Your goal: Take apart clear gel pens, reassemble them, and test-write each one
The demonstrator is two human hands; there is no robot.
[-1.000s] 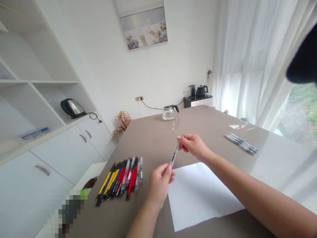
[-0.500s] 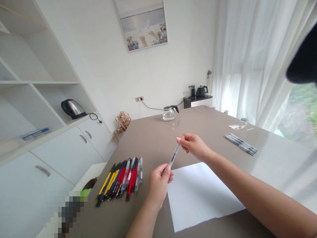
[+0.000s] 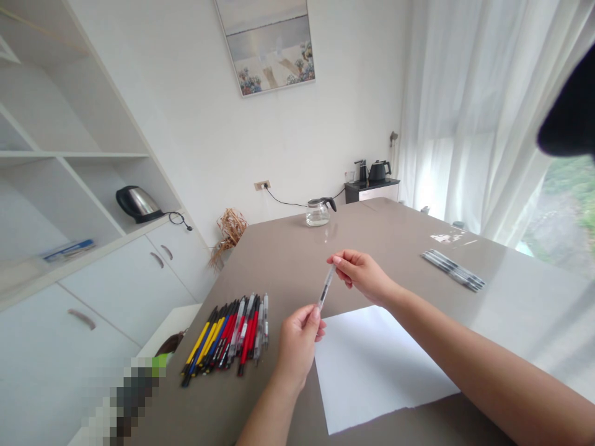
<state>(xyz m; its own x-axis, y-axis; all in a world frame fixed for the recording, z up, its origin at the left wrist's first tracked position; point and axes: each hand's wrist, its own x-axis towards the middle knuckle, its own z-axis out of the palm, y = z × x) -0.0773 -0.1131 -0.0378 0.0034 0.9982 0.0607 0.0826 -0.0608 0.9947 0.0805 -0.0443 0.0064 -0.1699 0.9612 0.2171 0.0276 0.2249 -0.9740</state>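
Note:
A clear-barrelled pen (image 3: 326,287) with a dark section inside is held at a slant between my two hands. My left hand (image 3: 301,337) grips its lower end, and the thumb and fingers hide that tip. At the upper end, my right hand (image 3: 356,271) pinches the pen between thumb and fingertips. Beneath and to the right of the hands lies a sheet of white paper (image 3: 376,371). A row of yellow, blue, red, black and clear pens (image 3: 227,334) is laid side by side left of my left hand.
Several clear pens (image 3: 453,271) lie in a bundle on the table (image 3: 279,260) at the right, with white scraps (image 3: 446,237) behind them. A glass pot (image 3: 318,214) with a black handle stands at the far edge. White shelving (image 3: 102,155) runs along the left.
My right hand has shifted slightly left, its fingertips still at the pen's upper end. The left hand and the things on the table stay where they were.

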